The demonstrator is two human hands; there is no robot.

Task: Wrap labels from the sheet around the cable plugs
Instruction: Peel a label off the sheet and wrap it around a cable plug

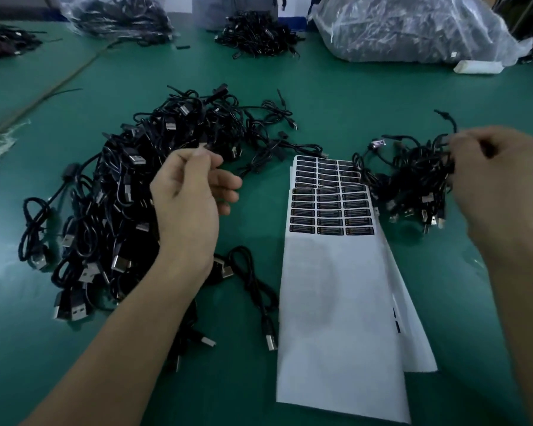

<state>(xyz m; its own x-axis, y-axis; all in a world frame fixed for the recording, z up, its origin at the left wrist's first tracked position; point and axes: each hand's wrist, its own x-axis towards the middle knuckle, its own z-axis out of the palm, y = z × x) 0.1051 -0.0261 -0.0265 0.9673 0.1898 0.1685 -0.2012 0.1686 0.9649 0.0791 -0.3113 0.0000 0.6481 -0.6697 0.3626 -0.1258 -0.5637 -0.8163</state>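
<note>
A white label sheet [336, 290] lies in the middle of the green table, with rows of black labels [331, 207] on its far half. A big heap of black USB cables [120, 195] lies to its left. A smaller heap of cables [413, 179] lies to its right, one plug there bearing a label [378, 143]. My left hand [191, 198] hovers over the big heap, thumb and forefinger pinching a small cable plug [203, 145]. My right hand [499, 179], blurred, is curled round a cable [443, 139] at the right heap.
At the back stand clear plastic bags of cables [413, 29], another bag [114, 16] and a loose cable pile [256, 35]. A white block [477, 67] lies at the back right. Two loose cables [253, 290] lie beside the sheet's near left edge.
</note>
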